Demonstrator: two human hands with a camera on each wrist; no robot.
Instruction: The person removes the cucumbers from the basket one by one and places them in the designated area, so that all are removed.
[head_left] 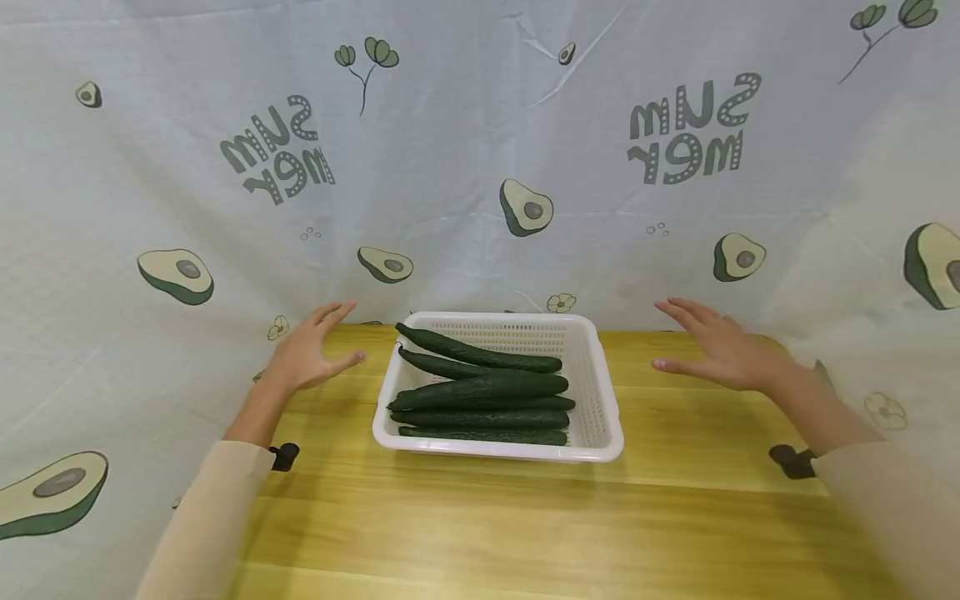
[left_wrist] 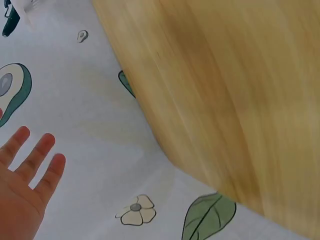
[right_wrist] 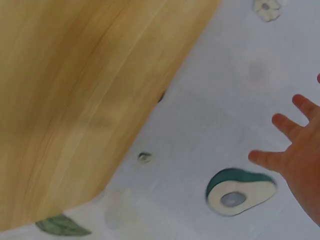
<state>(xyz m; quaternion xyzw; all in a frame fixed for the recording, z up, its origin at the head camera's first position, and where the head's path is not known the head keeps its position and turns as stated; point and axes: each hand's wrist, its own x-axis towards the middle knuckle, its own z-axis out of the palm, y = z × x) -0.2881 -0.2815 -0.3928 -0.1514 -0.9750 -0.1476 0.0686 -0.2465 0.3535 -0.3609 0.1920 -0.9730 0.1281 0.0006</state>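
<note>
A white plastic basket stands on the wooden table, holding several dark green cucumbers laid roughly side by side. Two of their stem ends reach the basket's left rim. My left hand is held out left of the basket, fingers spread and thumb toward it, touching nothing. On the other side, my right hand mirrors it, well apart from the basket, with thumb and fingers extended. Each wrist view shows only part of its hand: spread fingers of the left hand and of the right hand.
The wooden table has its back edge just behind the basket. A pale cloth printed with avocados and mirrored lettering hangs behind and along both sides. Dark wrist-strap pieces show at the left wrist and the right wrist.
</note>
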